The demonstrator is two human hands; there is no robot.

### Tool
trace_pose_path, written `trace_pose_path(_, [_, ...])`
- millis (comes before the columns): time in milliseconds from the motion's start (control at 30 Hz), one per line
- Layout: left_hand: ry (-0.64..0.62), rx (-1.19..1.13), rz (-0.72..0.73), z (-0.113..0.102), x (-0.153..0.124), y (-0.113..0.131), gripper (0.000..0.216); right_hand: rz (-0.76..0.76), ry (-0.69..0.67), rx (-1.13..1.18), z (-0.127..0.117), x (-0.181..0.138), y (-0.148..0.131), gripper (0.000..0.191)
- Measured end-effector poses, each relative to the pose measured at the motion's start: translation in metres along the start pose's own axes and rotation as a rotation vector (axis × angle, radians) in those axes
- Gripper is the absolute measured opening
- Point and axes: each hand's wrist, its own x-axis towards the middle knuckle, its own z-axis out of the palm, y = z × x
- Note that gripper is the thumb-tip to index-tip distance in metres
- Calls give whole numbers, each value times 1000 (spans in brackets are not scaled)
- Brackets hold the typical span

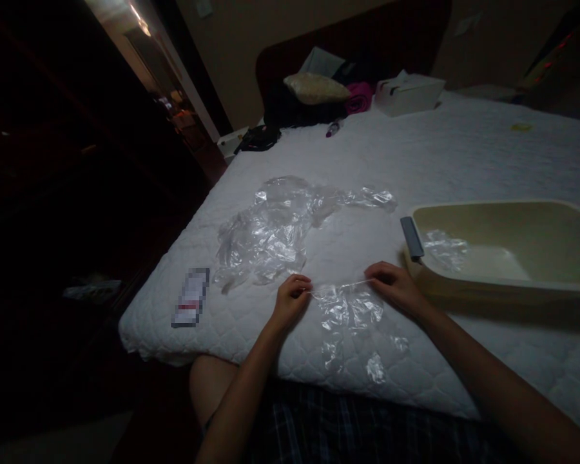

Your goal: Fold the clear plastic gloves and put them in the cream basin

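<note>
My left hand (292, 298) and my right hand (391, 283) each pinch one end of the top edge of a clear plastic glove (350, 316) that lies flat on the white quilted mattress (464, 161), fingers pointing toward me. The edge is stretched taut between the two hands. A heap of several more clear plastic gloves (275, 229) lies just beyond my left hand. To the right of my right hand stands a beige plastic basin (507, 283) with one crumpled clear glove (444, 248) inside.
A small blurred card-like packet (191, 298) lies near the mattress's left corner. A white box (408, 93), a pillow (316, 88), dark and pink cloths lie at the bed's far end. The floor to the left is dark. My knees are under the near edge.
</note>
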Motion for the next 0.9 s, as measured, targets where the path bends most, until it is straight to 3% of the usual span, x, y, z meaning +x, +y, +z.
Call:
trace_pose_path(167, [-57, 96, 10, 1, -6, 4, 18, -70, 31, -13, -1, -4, 0, 10])
trace_pose_path(433, [-135, 241, 102, 1, -11, 8, 29, -135, 28, -226, 1, -7, -6, 22])
trace_pose_path(600, [-186, 383, 106, 3, -14, 13, 17, -217, -26, -408, 1, -9, -12, 14])
trace_pose_path(900, [-242, 483, 17, 5, -10, 31, 14, -184, -115, -566, 4, -7, -16, 16])
